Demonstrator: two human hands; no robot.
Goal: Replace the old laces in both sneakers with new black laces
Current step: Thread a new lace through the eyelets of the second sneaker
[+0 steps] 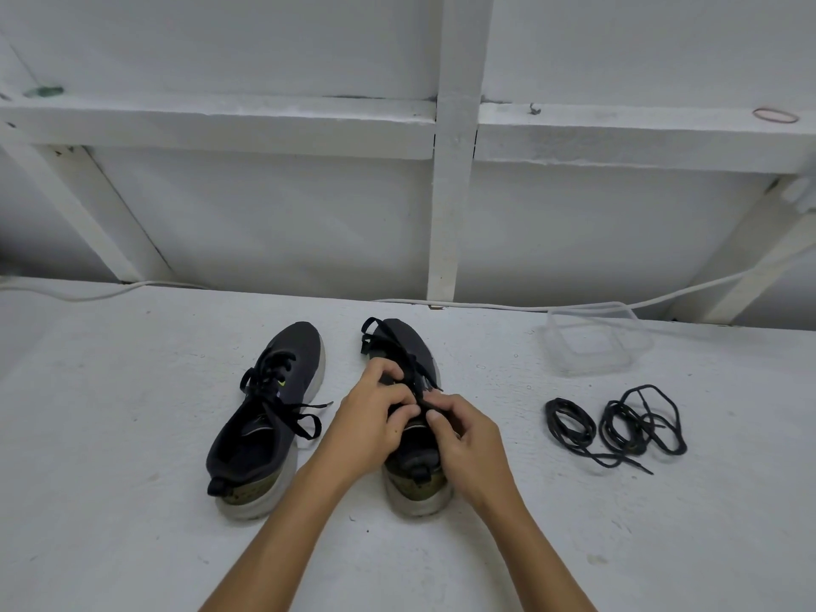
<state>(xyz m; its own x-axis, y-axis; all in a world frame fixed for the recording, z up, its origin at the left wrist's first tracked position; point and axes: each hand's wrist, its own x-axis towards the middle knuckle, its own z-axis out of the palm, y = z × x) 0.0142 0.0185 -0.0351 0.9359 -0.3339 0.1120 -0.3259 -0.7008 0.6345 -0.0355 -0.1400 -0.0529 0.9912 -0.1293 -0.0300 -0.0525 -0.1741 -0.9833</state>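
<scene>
On the white table [132, 435], the dark left sneaker with a pale sole [269, 417] sits by itself, its flat black lace [282, 404] threaded in and loose at the ends; just beside it, the left hand [371, 426] curls its fingers on the right dark sneaker [410, 346], pinching that shoe's old black lace [397, 351]; the right hand [468, 443] pinches the same lace by the tongue; further right lie two coiled new black laces [618, 426], touching; behind them stands a clear plastic tub [596, 337].
</scene>
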